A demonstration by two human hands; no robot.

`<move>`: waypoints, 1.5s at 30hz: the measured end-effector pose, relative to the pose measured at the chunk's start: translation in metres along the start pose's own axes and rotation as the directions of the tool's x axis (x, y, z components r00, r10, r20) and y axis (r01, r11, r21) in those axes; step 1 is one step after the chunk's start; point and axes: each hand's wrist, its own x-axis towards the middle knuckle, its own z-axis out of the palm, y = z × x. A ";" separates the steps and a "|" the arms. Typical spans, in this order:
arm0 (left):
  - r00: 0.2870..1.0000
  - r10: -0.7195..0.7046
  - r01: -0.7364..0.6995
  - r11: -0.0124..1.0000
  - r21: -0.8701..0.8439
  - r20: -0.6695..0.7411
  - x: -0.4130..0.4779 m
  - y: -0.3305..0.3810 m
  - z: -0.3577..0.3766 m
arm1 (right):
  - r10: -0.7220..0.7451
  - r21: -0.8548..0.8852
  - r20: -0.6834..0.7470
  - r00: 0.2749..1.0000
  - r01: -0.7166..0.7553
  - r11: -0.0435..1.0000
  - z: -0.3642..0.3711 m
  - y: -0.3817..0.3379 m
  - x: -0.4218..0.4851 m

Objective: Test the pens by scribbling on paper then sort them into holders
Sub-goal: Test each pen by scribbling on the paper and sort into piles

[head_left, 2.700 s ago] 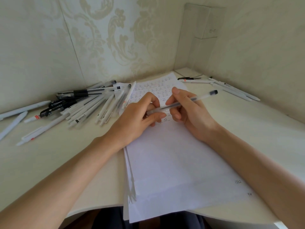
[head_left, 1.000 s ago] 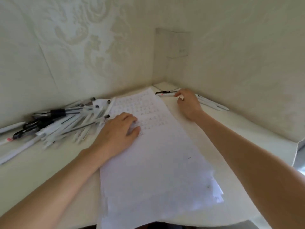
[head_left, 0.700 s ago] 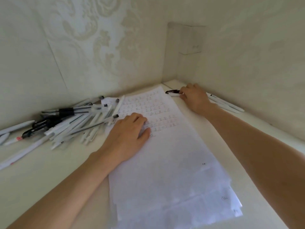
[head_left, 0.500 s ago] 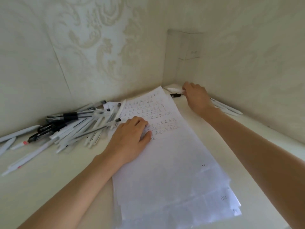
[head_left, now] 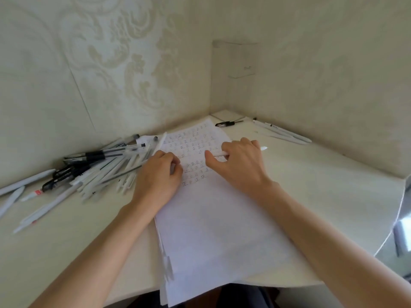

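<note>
The right hand (head_left: pixel 241 167) has come back from the far corner, now gripping a slim white pen (head_left: pixel 219 154) above the thin paper (head_left: pixel 222 230). The left hand (head_left: pixel 159 176) rests loosely curled on that sheet, the pen pile (head_left: pixel 106 167) just to its left.

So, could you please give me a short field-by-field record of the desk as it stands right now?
Left hand: rests on the paper, fingers bent
Right hand: grips a white pen above the written rows
Pen pile: many pens lying left of the paper
Far pens: a few lying near the right wall
Clear holder: stands in the corner; contents cannot be told
</note>
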 end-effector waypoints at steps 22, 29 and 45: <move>0.972 0.103 -0.142 0.974 0.178 0.211 -0.012 0.017 0.008 | 0.143 0.748 0.251 0.957 -0.286 0.599 -0.012 -0.003 0.000; 0.957 0.099 -0.149 0.974 0.168 0.274 -0.012 0.017 0.012 | 0.153 0.667 0.295 0.943 -0.317 0.674 0.000 -0.009 0.000; 0.892 0.170 -0.241 0.963 0.123 0.420 -0.007 0.001 0.001 | 0.120 0.630 0.267 0.956 -0.268 0.729 0.006 -0.006 0.000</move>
